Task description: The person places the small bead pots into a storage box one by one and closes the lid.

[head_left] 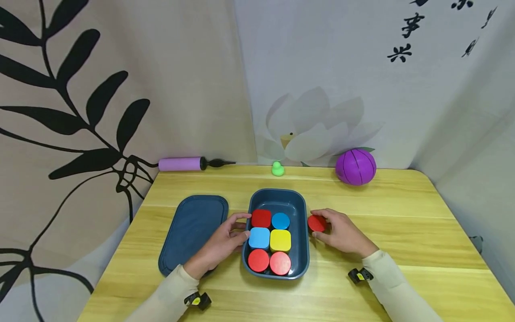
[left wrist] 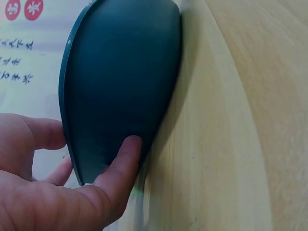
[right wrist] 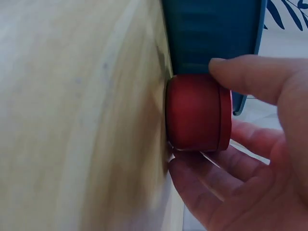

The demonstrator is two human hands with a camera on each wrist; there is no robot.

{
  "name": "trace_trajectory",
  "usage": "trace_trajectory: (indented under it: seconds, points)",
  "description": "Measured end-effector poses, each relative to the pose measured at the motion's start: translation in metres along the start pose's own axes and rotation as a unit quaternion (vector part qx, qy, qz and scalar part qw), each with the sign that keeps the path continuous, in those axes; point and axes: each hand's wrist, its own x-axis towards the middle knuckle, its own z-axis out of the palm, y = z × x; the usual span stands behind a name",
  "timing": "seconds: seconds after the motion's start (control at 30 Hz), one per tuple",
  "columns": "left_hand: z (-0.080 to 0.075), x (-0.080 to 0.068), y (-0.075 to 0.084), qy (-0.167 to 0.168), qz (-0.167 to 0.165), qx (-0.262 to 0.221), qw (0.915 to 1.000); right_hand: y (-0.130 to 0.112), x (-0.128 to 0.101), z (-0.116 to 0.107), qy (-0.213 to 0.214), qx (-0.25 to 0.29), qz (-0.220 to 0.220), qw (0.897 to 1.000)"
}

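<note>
A dark blue rectangular box lies on the table with several small tins inside. They are a red square tin, a blue round tin, a light blue square tin, a yellow square tin and two red round tins. My left hand touches the box's left side, thumb against the outer wall and a fingertip at the rim. To the right of the box, my right hand holds another red round tin between thumb and fingers, its base right at the tabletop.
A dark blue lid lies left of the box, partly under my left forearm. Along the back edge are a purple hand pump, a small green knobbed piece and a purple ball. A printed curtain hangs behind.
</note>
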Motion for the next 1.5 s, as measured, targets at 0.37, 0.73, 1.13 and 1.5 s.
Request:
trace_trajectory:
  seconds: [0.37,0.73,1.13,1.5]
  points:
    - [-0.002,0.001,0.002,0.0,-0.001,-0.003,1.0,-0.001,0.005,-0.009,0.02,0.016,0.002,1.0]
    - [-0.004,0.002,-0.003,0.006,0.002,-0.007,1.0,-0.019,0.023,-0.033,0.078,0.047,-0.021,0.996]
    - [-0.003,0.004,-0.002,-0.002,0.01,-0.008,0.9999,-0.045,0.054,-0.033,0.095,0.048,-0.048,0.993]
    - [-0.002,0.004,-0.002,-0.003,0.004,-0.02,0.9998,-0.068,0.081,-0.018,0.071,0.048,-0.054,0.995]
